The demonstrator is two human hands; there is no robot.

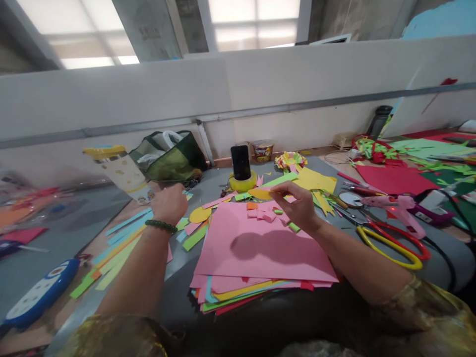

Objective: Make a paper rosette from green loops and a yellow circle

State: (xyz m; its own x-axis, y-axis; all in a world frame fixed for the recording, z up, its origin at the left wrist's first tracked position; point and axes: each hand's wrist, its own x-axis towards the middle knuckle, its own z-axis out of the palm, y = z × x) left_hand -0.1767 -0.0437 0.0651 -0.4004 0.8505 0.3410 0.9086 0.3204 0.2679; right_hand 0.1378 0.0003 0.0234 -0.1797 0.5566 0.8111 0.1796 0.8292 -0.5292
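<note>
Above the pink paper (219,248) by the desk's (213,179) front edge, the right hand (299,204) is pinching a yellow paper piece (259,194), ideally lightly to avoid creasing; whether the left hand (170,204) is grasping anything, I cannot tell.

Grey table (213,177), long, crowded. Between five and six o'clock, at near edge: stack of coloured paper (241,290), pink sheet (230,265) on top. Between eight and nine: loose paper strips (121,267). Eight: blue-and-white case (40,292). Nine: cup with yellow lid (126,173). Ten: green bag (176,166). Twelve: yellow phone stand (243,184). Two: paper flower (291,160). Three: pink glue gun (394,203); near it, scissors (399,265) with red and yellow handles.
</note>
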